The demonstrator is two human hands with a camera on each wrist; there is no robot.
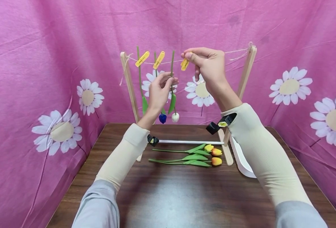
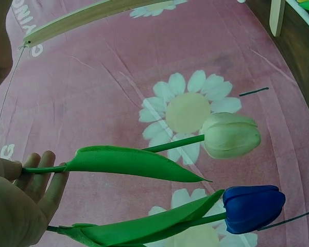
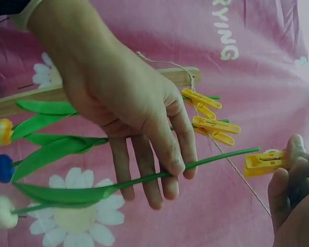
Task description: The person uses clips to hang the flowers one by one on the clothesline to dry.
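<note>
My left hand pinches the green stem of a white artificial tulip between thumb and fingers, its bloom hanging down. The stem's upper end crosses the string. To its right, my right hand pinches a yellow clothespin, which is apart from the stem in the head view and close to its tip in the right wrist view. Left of the white tulip, a blue tulip and a yellow-orange tulip hang upside down, each clipped to the string by a yellow clothespin.
The string runs between two wooden posts of a stand joined low down by a white rod. Three yellow and orange tulips lie on the brown table. A white tray stands at right, partly behind my right sleeve.
</note>
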